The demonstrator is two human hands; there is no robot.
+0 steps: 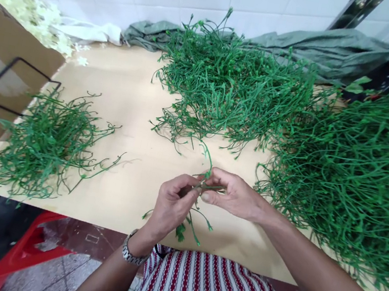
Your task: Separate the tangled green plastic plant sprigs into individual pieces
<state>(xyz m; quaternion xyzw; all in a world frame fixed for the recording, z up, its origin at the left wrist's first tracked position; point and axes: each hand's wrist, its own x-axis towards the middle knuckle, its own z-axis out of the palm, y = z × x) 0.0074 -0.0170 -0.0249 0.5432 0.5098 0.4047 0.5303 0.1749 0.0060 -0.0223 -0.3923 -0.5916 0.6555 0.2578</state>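
My left hand [175, 202], with a metal watch on its wrist, pinches a green branching stem [209, 155] that looks like plastic. My right hand [236, 195] meets it from the right, thumb and fingers closed on the same stem. The two sets of fingertips almost touch and partly hide the joint between them. One thin end curves up above the fingers. Below them, several sprigs with small leafy tips [180, 232] hang or lie over the table near its front edge; I cannot tell whether they all belong to the held stem.
A pale wooden table [132, 89] carries a large pile of green stems [361, 180] at right, another pile [235, 87] at the back and a smaller heap [52, 140] at left. A cardboard box [0, 71] stands far left, before pale flowers [26, 10]. Green cloth [327, 51] lines the wall.
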